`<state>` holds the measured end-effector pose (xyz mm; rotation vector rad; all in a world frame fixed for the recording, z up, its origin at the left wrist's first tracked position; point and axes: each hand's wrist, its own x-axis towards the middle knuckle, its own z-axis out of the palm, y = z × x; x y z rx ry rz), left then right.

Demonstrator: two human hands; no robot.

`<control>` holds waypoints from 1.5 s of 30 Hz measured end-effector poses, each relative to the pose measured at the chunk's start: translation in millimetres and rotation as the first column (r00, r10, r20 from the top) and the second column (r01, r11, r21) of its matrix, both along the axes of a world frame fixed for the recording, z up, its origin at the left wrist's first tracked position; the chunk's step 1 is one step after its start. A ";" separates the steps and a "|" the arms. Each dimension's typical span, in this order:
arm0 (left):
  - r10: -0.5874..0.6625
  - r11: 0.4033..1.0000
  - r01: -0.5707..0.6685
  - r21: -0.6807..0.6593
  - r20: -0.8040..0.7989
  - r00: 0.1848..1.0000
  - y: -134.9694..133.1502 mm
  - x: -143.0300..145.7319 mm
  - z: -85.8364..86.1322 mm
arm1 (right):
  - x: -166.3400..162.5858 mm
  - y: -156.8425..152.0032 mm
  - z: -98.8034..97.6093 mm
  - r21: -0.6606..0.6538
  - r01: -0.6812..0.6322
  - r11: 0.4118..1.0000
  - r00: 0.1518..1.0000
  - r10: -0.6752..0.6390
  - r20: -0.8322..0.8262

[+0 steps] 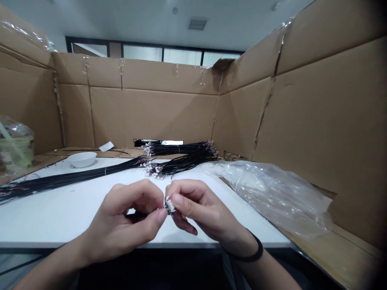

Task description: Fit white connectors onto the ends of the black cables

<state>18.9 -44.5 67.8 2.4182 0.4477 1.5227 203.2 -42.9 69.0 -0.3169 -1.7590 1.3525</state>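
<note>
Over the near edge of the white table, my left hand and my right hand meet fingertip to fingertip. My left fingers pinch the end of a black cable with thin coloured wires. My right thumb and forefinger pinch a small white connector at that cable's tip. A black band circles my right wrist. Both hands are closed.
Long bundles of black cables with small connectors lie across the table, with more bundles at the back. A white bowl sits back left, a clear plastic bag at right. Cardboard walls surround the table.
</note>
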 end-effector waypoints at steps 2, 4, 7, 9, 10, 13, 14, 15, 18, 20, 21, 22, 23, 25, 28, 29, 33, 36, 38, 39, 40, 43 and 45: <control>-0.011 1.000 0.011 -0.016 0.014 1.000 -0.3 0.0 0.1 | -0.5 0.8 -0.9 -0.005 0.000 1.000 1.000 0.000 -0.011; -0.032 0.998 0.033 -0.045 0.017 0.999 -0.6 0.0 0.4 | -1.0 1.4 -1.9 -0.015 0.002 1.000 1.000 -0.002 -0.017; -0.060 0.995 0.061 -0.079 0.019 0.998 -0.9 -0.8 0.7 | -1.4 2.4 -3.1 -0.037 0.005 0.999 1.000 -0.006 -0.014; -0.072 0.994 0.072 -0.083 0.013 0.997 -0.6 -1.9 0.2 | -1.5 3.2 -3.4 -0.047 0.005 0.999 1.000 -0.005 -0.004; -0.077 0.994 0.078 -0.079 0.010 0.997 -0.3 -2.4 -0.2 | -1.5 3.4 -3.4 -0.049 0.004 0.999 1.000 -0.004 0.000; -0.078 0.994 0.078 -0.076 -0.001 0.997 0.3 -3.3 -1.1 | -1.7 2.7 -2.4 -0.042 0.012 0.999 1.000 -0.012 0.005; -0.076 0.994 0.076 -0.081 -0.004 0.997 0.3 -3.2 -1.2 | -1.9 1.9 -1.8 -0.033 0.020 0.999 1.000 -0.020 0.008; -0.072 0.994 0.071 -0.088 -0.008 0.997 0.1 -2.9 -0.9 | -2.1 0.7 -1.2 -0.015 0.035 0.999 0.999 -0.034 0.012; -0.053 0.993 0.052 -0.106 -0.014 0.998 -0.5 -1.2 0.5 | -3.0 -4.3 0.6 0.123 0.142 0.982 0.989 -0.147 0.032; -0.041 0.992 0.039 -0.116 -0.017 0.999 -0.5 -0.2 1.1 | -3.7 -7.7 1.8 0.267 0.236 0.935 0.966 -0.254 0.038; -0.038 0.992 0.036 -0.123 -0.018 0.999 -0.3 0.1 1.0 | -3.9 -9.1 2.4 0.340 0.278 0.898 0.950 -0.309 0.041; -0.037 0.991 0.034 -0.132 -0.020 0.999 0.0 0.3 0.6 | -4.0 -10.2 3.0 0.415 0.313 0.854 0.931 -0.362 0.043; -0.036 0.990 0.033 -0.136 -0.022 0.999 0.5 0.3 0.0 | -4.1 -11.0 3.5 0.489 0.346 0.801 0.909 -0.414 0.036; -0.027 0.991 0.023 -0.133 -0.025 0.999 1.5 0.2 -1.3 | -4.0 -11.7 4.0 0.626 0.407 0.665 0.861 -0.509 -0.019; 0.001 0.994 -0.005 -0.105 -0.030 1.000 2.7 0.1 -2.5 | -3.8 -11.5 2.5 0.751 0.458 0.476 0.806 -0.578 -0.126; 0.010 0.995 -0.013 -0.094 -0.031 0.999 2.9 0.3 -2.4 | -3.8 -11.3 1.6 0.770 0.469 0.432 0.795 -0.586 -0.155; 0.039 0.998 -0.040 -0.045 -0.036 0.999 3.1 1.1 -1.7 | -5.0 -11.8 -2.5 0.808 0.505 0.303 0.760 -0.599 -0.251; 0.058 0.998 -0.058 0.004 -0.030 0.998 2.6 0.9 -1.8 | -6.6 -13.4 -2.7 0.803 0.524 0.285 0.742 -0.616 -0.265; 0.060 0.998 -0.060 0.011 -0.033 0.998 2.2 0.3 -2.0 | -7.5 -14.5 -1.1 0.756 0.531 0.383 0.761 -0.607 -0.227; 0.054 0.999 -0.054 0.006 -0.036 0.998 2.0 -0.1 -1.9 | -7.7 -14.9 0.1 0.707 0.529 0.469 0.782 -0.594 -0.191; 0.045 0.999 -0.046 -0.004 -0.040 0.998 1.8 -0.4 -1.6 | -7.8 -15.1 1.3 0.638 0.519 0.569 0.808 -0.571 -0.148; 0.012 0.999 -0.014 -0.048 -0.040 0.999 1.7 -1.4 -0.4 | -7.1 -14.0 3.8 0.369 0.446 0.816 0.886 -0.461 -0.051; -0.013 0.996 0.010 -0.085 -0.034 0.999 1.7 -1.7 0.1 | -6.3 -12.2 3.8 0.224 0.381 0.897 0.922 -0.386 -0.027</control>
